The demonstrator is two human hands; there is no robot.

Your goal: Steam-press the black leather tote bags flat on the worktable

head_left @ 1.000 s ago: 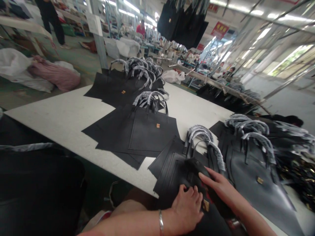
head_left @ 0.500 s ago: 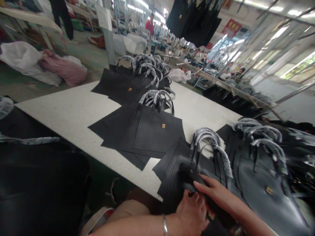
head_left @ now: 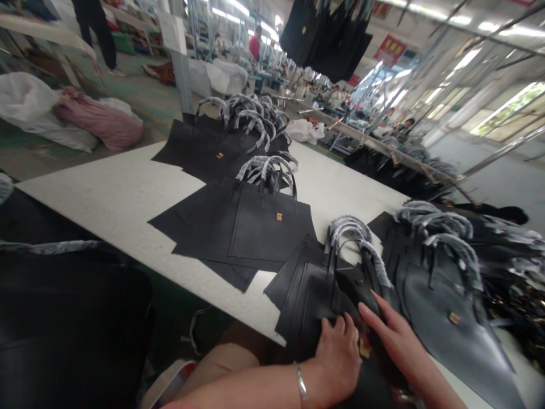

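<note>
**While both hands are working on a black tote bag (head_left: 317, 301): position and handling notes**

**1. Position.** The black tote bag is lying flat at the near edge of the white surface (head_left: 106, 193), with its foam-wrapped handles (head_left: 349, 230) pointing away from the person. A gold-tone badge (head_left: 365, 347) is showing between the hands. A second tote bag with a grey sheen (head_left: 447, 307) is lying just to the right.

**2. Grip state.** The left hand (head_left: 338, 357), wearing a silver bangle (head_left: 301, 385), is resting on the near part of the bag with its fingers curled. Whether it is clenching the material cannot be told from this view. The right hand (head_left: 394, 335) is staying open, with its fingertips (head_left: 365, 308) extended across the upper panel and grasping nothing.

**3. Handling (assessed).** The bag appears light and semi-stiff, with a smooth synthetic-leather skin that is likely to flex and slide against neighbouring bags. Recommended hold points are the handle bases or the flat side edges. Avoid bearing on the badge, and expect the foam wrap to shift under a tight hold.

**4. Surroundings.** Further stacks of black tote bags (head_left: 264, 227) are lying on the surface beyond the hands, and more black bags (head_left: 326, 34) are hanging overhead.
</note>
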